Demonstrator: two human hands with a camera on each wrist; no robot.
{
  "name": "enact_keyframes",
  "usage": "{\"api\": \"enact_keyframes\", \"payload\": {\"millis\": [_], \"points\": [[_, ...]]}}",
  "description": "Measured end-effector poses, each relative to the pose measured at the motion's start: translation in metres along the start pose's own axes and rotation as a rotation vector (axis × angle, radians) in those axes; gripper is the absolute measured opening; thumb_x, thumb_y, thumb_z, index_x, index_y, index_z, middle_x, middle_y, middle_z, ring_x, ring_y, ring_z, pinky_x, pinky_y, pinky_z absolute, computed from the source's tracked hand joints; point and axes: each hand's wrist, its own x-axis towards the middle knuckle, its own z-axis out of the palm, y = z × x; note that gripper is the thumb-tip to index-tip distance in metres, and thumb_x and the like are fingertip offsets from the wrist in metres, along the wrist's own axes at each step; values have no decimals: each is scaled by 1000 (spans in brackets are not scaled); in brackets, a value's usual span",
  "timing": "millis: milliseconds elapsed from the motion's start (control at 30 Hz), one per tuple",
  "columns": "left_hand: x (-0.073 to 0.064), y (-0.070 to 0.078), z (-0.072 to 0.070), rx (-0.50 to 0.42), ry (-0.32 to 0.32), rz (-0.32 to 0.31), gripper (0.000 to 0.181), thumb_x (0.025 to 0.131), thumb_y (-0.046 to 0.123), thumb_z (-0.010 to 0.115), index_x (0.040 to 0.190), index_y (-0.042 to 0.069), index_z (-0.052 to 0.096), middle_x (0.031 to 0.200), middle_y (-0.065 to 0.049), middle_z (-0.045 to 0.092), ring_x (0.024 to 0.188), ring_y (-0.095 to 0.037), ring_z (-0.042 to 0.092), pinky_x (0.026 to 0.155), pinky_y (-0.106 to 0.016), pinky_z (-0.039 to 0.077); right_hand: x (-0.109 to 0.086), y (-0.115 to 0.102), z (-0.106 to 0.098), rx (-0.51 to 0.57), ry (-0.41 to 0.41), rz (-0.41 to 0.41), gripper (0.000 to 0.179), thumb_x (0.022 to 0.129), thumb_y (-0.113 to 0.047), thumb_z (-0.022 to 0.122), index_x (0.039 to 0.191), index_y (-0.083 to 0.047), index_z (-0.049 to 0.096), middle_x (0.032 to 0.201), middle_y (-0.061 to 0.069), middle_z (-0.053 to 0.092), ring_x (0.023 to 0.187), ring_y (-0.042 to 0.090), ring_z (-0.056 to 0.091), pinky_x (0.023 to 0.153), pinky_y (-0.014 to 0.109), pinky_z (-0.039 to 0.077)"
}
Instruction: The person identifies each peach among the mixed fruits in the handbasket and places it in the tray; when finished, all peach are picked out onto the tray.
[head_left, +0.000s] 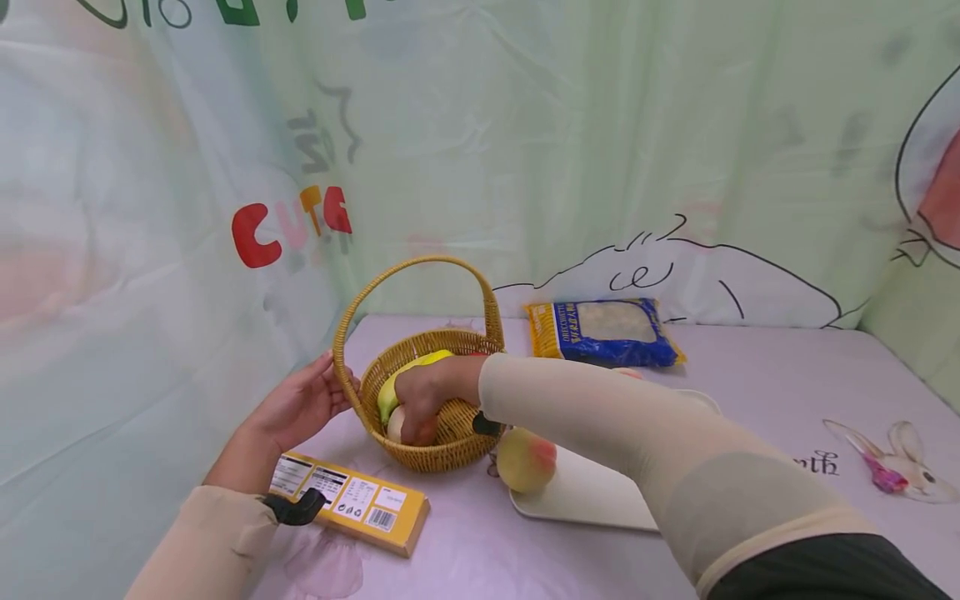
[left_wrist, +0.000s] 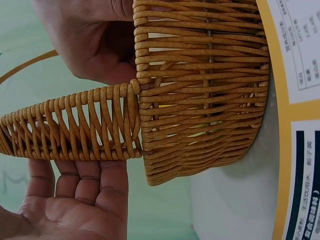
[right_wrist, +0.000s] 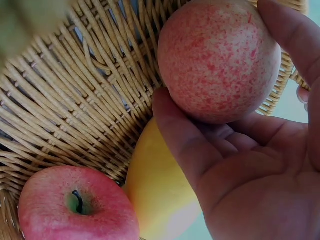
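Observation:
My right hand [head_left: 423,402] reaches down into a wicker basket [head_left: 420,457] and holds a red-speckled peach [right_wrist: 217,60] between thumb and fingers, close against the woven wall. Beneath that hand lie yellow bananas [head_left: 405,377]. A red apple [right_wrist: 77,205] sits beside them, stem facing up; the arm mostly hides it in the head view. At the basket's left side, my left hand [head_left: 306,402] touches the base of the arched handle [left_wrist: 75,122], its fingers extended behind the handle and the palm showing.
A second peach [head_left: 527,460] rests at the left end of a white board [head_left: 592,500], partly under my right sleeve. Behind it lies a blue and yellow pasta bag [head_left: 607,332]. A yellow box [head_left: 360,500] lies in front of the basket. Printed curtains [head_left: 600,167] enclose the table.

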Motion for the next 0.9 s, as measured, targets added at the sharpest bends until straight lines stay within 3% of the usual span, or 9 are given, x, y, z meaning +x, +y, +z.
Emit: {"api": "enact_keyframes", "payload": {"millis": [333,633,900], "points": [[2,1,5,2,25,-5,41,115,40,28,110,18,63,107,0,69,106,-15,63,101,-30,50,-2,3,-2,-67,78,-39,30,81,-39,82,70,-18,64,72,-4,58,71,10,52,63,20,42],[3,2,5,10,25,-9,42,115,41,29,109,18,63,107,0,69,106,-15,63,101,-30,50,-11,9,-8,87,95,-24,27,85,-39,84,81,-16,71,78,-4,63,72,10,56,64,23,47],[0,0,2,-31,-16,1,43,115,40,28,109,17,64,107,1,70,106,-14,65,101,-30,51,-21,24,-9,130,146,-120,24,86,-38,82,85,-16,73,76,-7,65,70,8,55,66,22,48]]}}
